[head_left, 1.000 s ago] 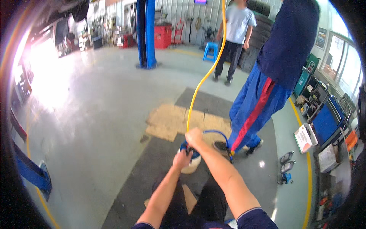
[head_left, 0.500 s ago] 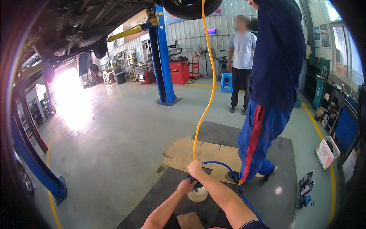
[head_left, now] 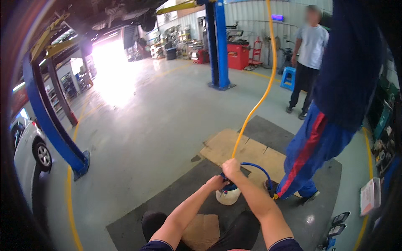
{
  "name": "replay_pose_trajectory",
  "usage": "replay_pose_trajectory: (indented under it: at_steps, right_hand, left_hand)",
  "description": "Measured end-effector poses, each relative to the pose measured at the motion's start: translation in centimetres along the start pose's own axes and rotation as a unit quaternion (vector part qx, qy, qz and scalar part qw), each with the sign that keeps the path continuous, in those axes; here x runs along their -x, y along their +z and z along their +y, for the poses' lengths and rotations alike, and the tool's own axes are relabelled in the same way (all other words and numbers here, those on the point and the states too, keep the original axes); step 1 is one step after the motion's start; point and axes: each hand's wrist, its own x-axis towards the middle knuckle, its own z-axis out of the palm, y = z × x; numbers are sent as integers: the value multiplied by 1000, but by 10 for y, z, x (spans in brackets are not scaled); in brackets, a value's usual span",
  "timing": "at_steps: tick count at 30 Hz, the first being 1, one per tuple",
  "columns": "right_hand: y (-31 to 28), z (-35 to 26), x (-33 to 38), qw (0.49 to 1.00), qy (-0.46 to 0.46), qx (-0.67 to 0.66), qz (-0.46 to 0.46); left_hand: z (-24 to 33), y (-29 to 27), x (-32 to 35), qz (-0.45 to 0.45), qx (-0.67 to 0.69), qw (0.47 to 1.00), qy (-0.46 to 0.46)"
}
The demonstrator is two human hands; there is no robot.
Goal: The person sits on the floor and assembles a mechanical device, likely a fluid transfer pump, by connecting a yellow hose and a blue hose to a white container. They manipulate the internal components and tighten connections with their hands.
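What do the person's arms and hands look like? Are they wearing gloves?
No gloves! The left hand and right hand are bare, and no watch or bracelet shows. The left sleeve and right sleeve are dark navy blue, each with a thin, pale line near its edge. They are short sleeves, so both forearms are bare too.

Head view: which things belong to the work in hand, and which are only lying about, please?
Seemingly in use:
white container with blue top, in the left hand's grip
yellow hose, meeting the right hand's grip
blue hose, curving right from there

Seemingly just lying about:
flat cardboard
two dark bottles at lower right
white box
blue stool
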Motion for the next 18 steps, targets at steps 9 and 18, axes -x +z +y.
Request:
replay_pose_trajectory:
  at_steps: [9, 18]
  right_hand:
    - [-59, 2, 10, 995, 61, -15, -73]
    - [-84, -15, 28, 990, 103, -44, 85]
  left_hand:
    - [22, -30, -3, -54, 43, 997, -28]
    - [-1, -41, -63, -169, 76, 947, 263]
